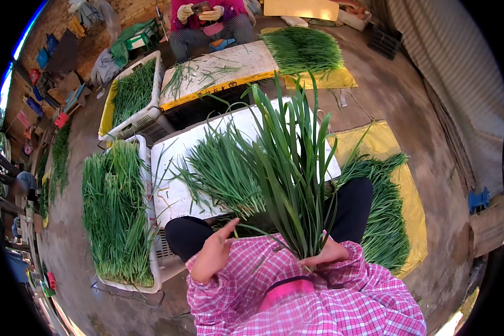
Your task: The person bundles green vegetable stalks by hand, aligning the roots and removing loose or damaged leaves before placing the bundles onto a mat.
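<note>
My right hand (pixel 331 253) is closed round the base of an upright bunch of garlic chives (pixel 288 179), whose long flat leaves fan out above my lap. To its left, apart from the bunch, my left hand (pixel 214 255) is raised with its fingers stretched out; a thin leaf passes close to its fingertips. A loose pile of garlic chives (pixel 224 168) lies just beyond, on a white board (pixel 165 196), with its cut ends toward me. Part of that pile is hidden behind the bunch I hold.
At left, one white crate (pixel 151 280) brims with chives; another crate (pixel 157 95) stands behind it. More chives (pixel 383 207) lie on yellow sheeting (pixel 414 224) at right. Across a second board (pixel 235 61), a seated co-worker (pixel 210 28) in gloves holds a phone.
</note>
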Tool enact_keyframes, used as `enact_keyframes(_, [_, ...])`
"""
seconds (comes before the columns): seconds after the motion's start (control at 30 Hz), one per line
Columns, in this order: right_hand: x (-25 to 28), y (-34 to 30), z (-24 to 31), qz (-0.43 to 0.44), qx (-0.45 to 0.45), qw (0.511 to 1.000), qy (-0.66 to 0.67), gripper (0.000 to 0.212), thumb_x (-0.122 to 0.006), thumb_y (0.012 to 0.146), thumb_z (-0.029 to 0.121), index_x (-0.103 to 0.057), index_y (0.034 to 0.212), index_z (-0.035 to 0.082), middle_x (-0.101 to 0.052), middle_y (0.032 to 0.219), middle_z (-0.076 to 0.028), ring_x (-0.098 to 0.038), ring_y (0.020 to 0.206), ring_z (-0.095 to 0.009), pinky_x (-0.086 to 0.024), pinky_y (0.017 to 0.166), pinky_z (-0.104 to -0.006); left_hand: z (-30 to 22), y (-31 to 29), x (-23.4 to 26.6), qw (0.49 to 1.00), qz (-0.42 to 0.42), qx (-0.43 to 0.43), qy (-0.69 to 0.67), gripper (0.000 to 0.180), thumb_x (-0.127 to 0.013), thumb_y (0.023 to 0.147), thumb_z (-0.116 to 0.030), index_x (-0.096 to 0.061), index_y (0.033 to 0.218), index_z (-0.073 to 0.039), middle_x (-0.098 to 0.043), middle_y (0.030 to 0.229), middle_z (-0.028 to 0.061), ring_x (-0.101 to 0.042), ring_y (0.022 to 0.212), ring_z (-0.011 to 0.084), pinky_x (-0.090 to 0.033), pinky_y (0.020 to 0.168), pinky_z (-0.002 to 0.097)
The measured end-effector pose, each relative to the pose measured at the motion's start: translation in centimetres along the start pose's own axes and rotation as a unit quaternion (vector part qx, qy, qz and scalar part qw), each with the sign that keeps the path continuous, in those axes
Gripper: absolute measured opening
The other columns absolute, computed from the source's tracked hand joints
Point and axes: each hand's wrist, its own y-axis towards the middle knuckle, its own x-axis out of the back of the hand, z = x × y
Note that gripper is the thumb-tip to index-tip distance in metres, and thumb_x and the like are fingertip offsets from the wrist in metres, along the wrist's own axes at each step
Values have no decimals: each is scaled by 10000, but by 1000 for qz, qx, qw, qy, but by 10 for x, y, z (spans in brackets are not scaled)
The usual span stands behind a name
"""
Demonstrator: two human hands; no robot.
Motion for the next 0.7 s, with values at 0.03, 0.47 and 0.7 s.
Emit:
enact_keyframes(0.03, [3,-1,0,-3,-13,1000,0,478,-718,633,134,-490,1028,-9,-539,908,-79,-486,828,-149,-395,757,-289,-3,-3,9,997,42,-34,56,313,-484,778,-59,-462,1088,-24,-528,978,143,-526,888,261,-417,767,331])
enact_keyframes(0.47, [7,7,0,18,-21,999,41,446,-719,627,126,-505,996,-4,-543,860,-56,-495,798,-136,-404,717,-277,21,0,-42,945,324,19,37,610,-601,736,-358,-384,1191,-13,-473,1132,178,-463,1047,285,-350,889,346])
enact_keyframes(0.7, [6,8,2,137,-86,987,-16,438,-724,629,157,-495,969,2,-524,800,-49,-480,756,-128,-402,695,-279,36,20,-90,909,292,11,-298,869,-757,564,-341,-320,1248,-32,-321,1273,101,-334,1159,212,-277,951,356])
